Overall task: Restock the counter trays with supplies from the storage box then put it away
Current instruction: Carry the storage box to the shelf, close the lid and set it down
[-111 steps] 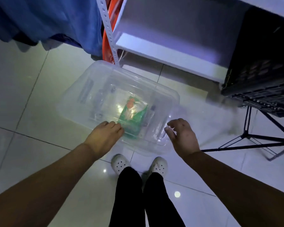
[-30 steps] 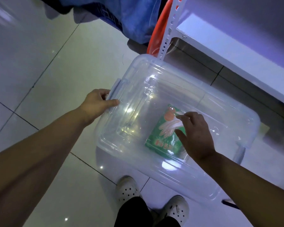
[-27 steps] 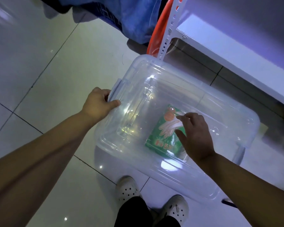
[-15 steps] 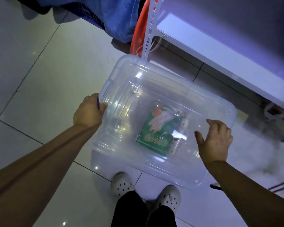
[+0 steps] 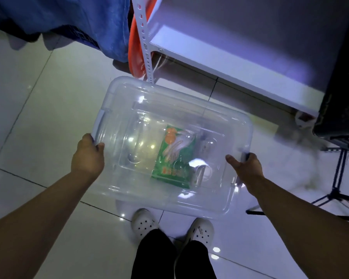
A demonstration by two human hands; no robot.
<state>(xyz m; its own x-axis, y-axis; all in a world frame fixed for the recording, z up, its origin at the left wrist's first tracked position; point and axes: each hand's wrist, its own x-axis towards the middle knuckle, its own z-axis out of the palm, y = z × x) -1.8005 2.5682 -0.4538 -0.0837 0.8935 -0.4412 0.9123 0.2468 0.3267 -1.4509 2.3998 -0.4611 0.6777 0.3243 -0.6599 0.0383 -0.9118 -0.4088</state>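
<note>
Pale glossy floor tiles (image 5: 38, 117) run under a white metal shelf (image 5: 230, 63) at the upper right, with blue cloth (image 5: 69, 21) hanging at the upper left and a black tripod (image 5: 338, 190) at the right edge. Between them, in front of the person's white shoes (image 5: 144, 223), is the clear storage box (image 5: 141, 178), lid on, its far corner just beside the shelf's perforated post. Through the lid a green glove packet (image 5: 174, 158) shows, with a few small clear items beside it that are too faint to name; the box looks nearly bare otherwise.

Each hand's grip is clamped on the box. The left hand (image 5: 88, 156) has its fingers curled under the left end and its thumb on the rim. The right hand (image 5: 246, 168) is wrapped round the right-end latch. The box seems raised just off the tiles, though that is hard to confirm.

This reads as the carrying step. Whether the box is headed for the counter or back to the shelf cannot be told. Next it needs a level lift with both grips firm, so the loose packet does not slide, and a path clear of the post and the tripod legs
</note>
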